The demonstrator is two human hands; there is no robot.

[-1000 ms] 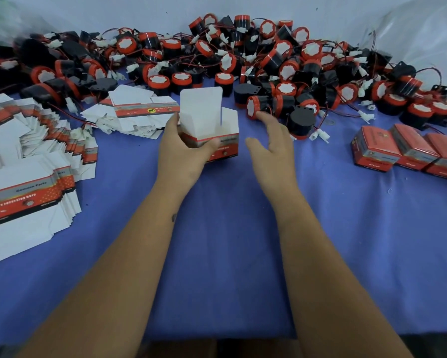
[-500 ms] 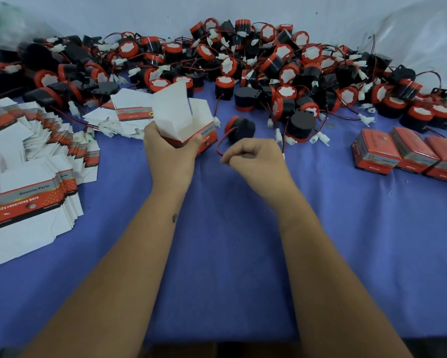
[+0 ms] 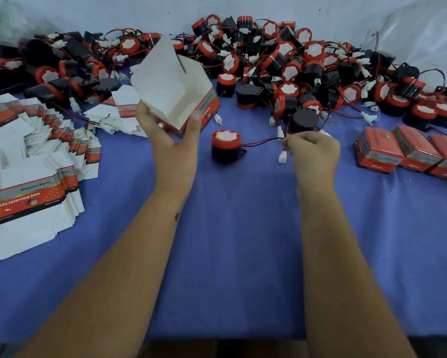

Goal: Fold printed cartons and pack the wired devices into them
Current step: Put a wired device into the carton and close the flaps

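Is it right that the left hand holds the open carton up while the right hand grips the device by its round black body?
Not quite. In the head view the right hand pinches the device's red and black wire, not its body; the device stands on the blue cloth. The left hand does hold the open carton up.

wall [image 3: 88, 11]: pale, plain | tablecloth [image 3: 243, 228]: blue-violet | light: soft, even

A heap of wired devices [image 3: 282, 68] runs along the tabletop's [image 3: 243, 241] far edge. Flat cartons [image 3: 31, 182] are stacked at the left edge, closed cartons [image 3: 408, 151] at the right edge. One device [image 3: 226, 147] sits apart, before the heap, mid-tabletop.
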